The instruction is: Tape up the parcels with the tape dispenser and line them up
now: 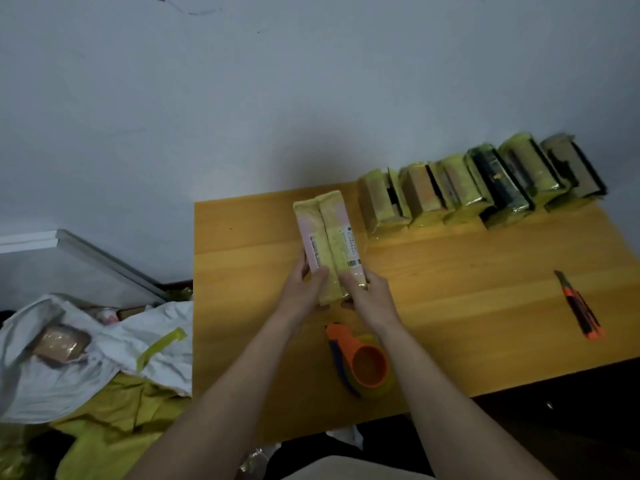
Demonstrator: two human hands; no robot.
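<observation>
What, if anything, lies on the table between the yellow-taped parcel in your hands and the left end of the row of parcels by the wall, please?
Nothing visible does. Only bare wooden table separates the held yellow-taped parcel from the row's leftmost parcel.

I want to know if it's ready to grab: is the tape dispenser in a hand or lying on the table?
Lying on the table. The tape dispenser rests between the forearms, while the left hand and right hand both grip the parcel.
</observation>
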